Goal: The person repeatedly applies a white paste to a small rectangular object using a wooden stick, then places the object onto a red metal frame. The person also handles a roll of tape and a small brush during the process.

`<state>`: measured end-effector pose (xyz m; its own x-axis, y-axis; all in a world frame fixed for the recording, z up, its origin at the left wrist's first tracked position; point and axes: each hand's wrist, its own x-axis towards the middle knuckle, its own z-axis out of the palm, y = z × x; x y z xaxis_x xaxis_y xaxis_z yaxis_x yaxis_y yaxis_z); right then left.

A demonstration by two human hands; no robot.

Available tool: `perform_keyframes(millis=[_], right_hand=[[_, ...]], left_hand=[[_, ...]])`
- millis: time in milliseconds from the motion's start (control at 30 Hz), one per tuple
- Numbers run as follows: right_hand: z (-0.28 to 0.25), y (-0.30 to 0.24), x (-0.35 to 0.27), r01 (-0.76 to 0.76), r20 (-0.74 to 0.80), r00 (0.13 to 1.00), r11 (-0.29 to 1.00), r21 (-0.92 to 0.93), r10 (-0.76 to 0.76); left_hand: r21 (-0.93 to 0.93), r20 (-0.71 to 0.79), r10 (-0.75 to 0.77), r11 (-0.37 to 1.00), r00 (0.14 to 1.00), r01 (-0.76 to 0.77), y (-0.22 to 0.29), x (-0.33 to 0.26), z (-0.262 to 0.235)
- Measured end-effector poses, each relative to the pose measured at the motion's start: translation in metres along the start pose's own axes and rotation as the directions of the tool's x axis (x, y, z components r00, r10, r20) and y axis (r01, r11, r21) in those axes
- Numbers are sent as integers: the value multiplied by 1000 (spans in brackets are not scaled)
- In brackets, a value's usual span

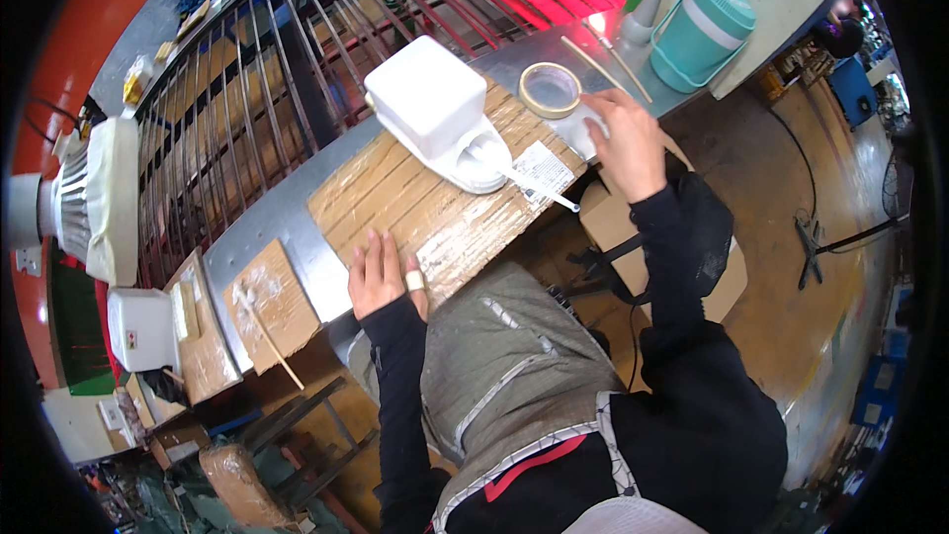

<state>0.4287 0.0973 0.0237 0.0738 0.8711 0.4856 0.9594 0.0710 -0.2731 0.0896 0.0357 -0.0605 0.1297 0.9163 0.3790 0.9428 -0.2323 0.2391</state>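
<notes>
A: Start at the fingers. What are they doing?

B: The left hand point(381, 277), low and left of centre, lies flat with its fingers spread on the cardboard sheet point(435, 200); a pale band wraps the thumb. The right hand point(625, 143), upper right of centre, has its fingers curled down over a small white object point(583, 127) at the sheet's far corner. I cannot tell whether they pinch it or only rest on it.

A: And just beside that hand?

B: One roll of tape point(550, 89), a tan ring lying flat with its hole facing up, just beside the fingertips.

A: Counts?

B: Two hands, one roll, one large cardboard sheet, one smaller cardboard piece point(269, 305) at lower left with a thin stick across it. Two more thin sticks point(605, 61) lie in the upper right, near one teal jug point(700, 32) with a white band and a handle.

A: Which way does the big sheet run?

B: Its long axis goes from lower left to upper right, along the grey metal table point(277, 229). It is brown, ribbed, glossy with clear tape, and bears a white paper label point(542, 170).

A: What sits on it?

B: One white plastic housing point(435, 104), a boxy block on a rounded flat base, at the upper middle. A white rod point(534, 188) points from the base toward lower right.

A: Beyond the table?

B: A dark metal grille point(247, 89) fills the upper left.
</notes>
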Motion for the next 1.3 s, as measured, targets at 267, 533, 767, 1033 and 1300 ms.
perform_keyframes(millis=[267,533,767,1033,1300], right_hand=[[73,44,2,-11,-119,992,966,259,43],[48,124,34,-197,-309,922,971,139,231],[41,129,58,-155,-317,928,976,151,196],[27,197,203,11,-174,976,826,-563,-132],[4,206,222,137,112,989,847,-513,-93]], left_hand=[[-570,104,-67,813,992,115,-23,88,-11],[-622,-51,232,754,971,-213,-31,182,108],[-553,-139,147,809,979,-201,13,185,129],[-446,-111,39,891,993,-85,98,194,149],[-370,-109,-37,929,993,-6,143,211,151]])
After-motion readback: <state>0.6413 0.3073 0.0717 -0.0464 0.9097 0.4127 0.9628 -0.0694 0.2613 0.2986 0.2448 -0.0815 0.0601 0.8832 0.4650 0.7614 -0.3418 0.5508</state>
